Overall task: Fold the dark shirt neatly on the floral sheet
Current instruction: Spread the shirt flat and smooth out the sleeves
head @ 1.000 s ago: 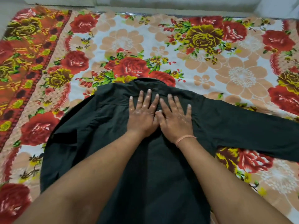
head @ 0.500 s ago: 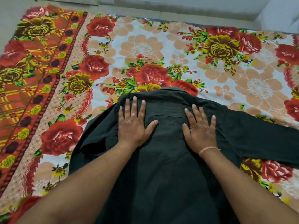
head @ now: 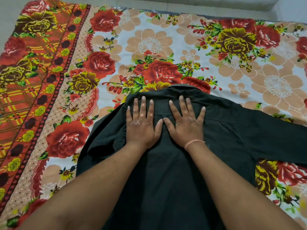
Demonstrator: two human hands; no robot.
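— What is the setting?
— A pale floor [head: 10, 17] shows past the far and left edges of a floral sheet [head: 149, 45], printed with red and yellow roses, with a red patterned border [head: 29, 90] running down its left side.

— Where is the garment?
— The dark shirt [head: 166, 180] lies flat on the sheet, at the near centre. Its long axis runs from the viewer away, collar [head: 181, 90] pointing to the far side, hem out of frame at the bottom.

— And the sleeves?
— One sleeve [head: 274, 140] stretches out to the right, crossing the sheet to the frame's edge. The left side [head: 106, 140] is bunched in folds close to the body.

— What are the hands doing?
— Both rest palm-down just below the collar. The left hand [head: 141, 125] and right hand [head: 184, 125] lie side by side, fingers [head: 143, 105] spread and flat on the cloth, gripping nothing; the thumbs nearly meet. A thin pink thread [head: 192, 143] circles the right wrist.

— How much room is there?
— Open sheet lies beyond the collar and to the left of the shirt as far as the border; to the right, patches show above and below the sleeve.
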